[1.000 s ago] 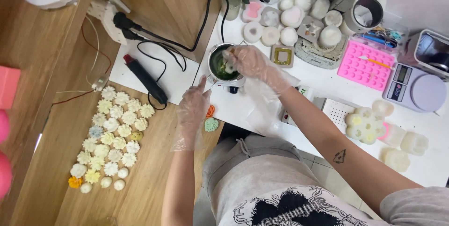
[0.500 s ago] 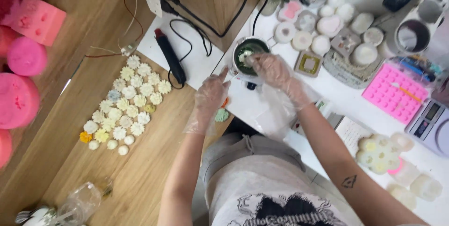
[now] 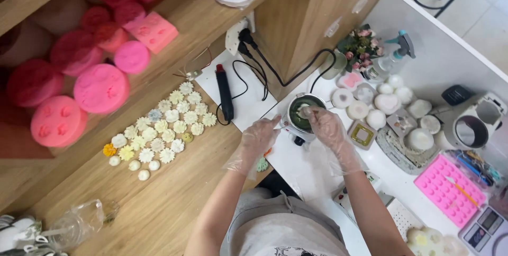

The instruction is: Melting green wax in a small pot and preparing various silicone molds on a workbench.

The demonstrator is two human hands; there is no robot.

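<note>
Fingers of your right hand are pinched together on a small pale flower piece, held over the mouth of the little metal pot w/ dark green liquid inside. Both hands wear thin clear gloves. Your left hand sits just beside the pot at the edge of the white counter, fingers loosely apart, tips toward the pot's handle; can't tell if it actually grips anything.

Step in hand, by my read: you're dipping the piece into the green liquid. Next move calls for a steady pinch, a straight lift and keeping drips over the pot, w/ your left hand bracing it so it doesn't tip.

Around you, no readable packaging worth noting, so by shape & colour:
- rows of cream and yellow flower pieces laid on the wooden bench, well left of the pot
- round pink moulds stacked on the shelf, upper left
- flat pink grid tray at far right, w/ a thin orange-handled tool on it
- black heat tool lying on a white sheet, cord running to the wall socket
- clear spray bottle w/ teal trigger near the small bunch of flowers, behind the pot
- round white pieces clustered right of the pot
</note>
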